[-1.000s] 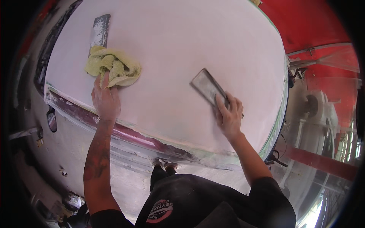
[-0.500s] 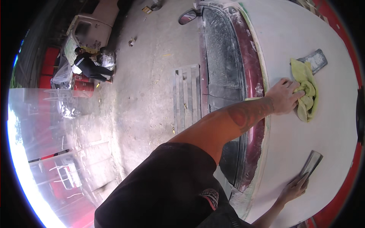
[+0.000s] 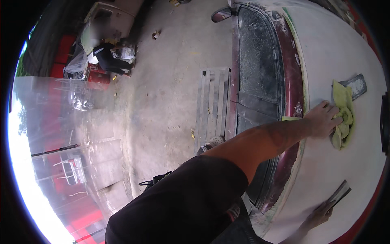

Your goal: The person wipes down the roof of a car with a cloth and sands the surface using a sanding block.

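Observation:
My left hand [image 3: 323,119] reaches across the car's pale roof [image 3: 308,171], its fingers closed on the edge of a crumpled yellow-green cloth [image 3: 344,118]. Beyond the cloth lies a dark rectangular pad with a whitish, dusty face [image 3: 356,86], its near end partly covered by the cloth. At the lower right, my right hand [image 3: 319,214] grips one end of a flat, dark sanding block [image 3: 339,192], which is tilted and seen nearly edge-on. Its fingertips are partly hidden behind the block.
Dusty side windows [image 3: 260,61] and maroon trim [image 3: 293,77] run along the roof's left, with a side mirror [image 3: 222,15] ahead. A slatted metal bench [image 3: 213,105] stands beside the car, a shoe [image 3: 215,141] at its near end. Another person [image 3: 110,57] works at the far left.
The view has shifted, so the scene sits lower and farther right. My left hand stays on the cloth. My right hand and the block have moved slightly left across the roof.

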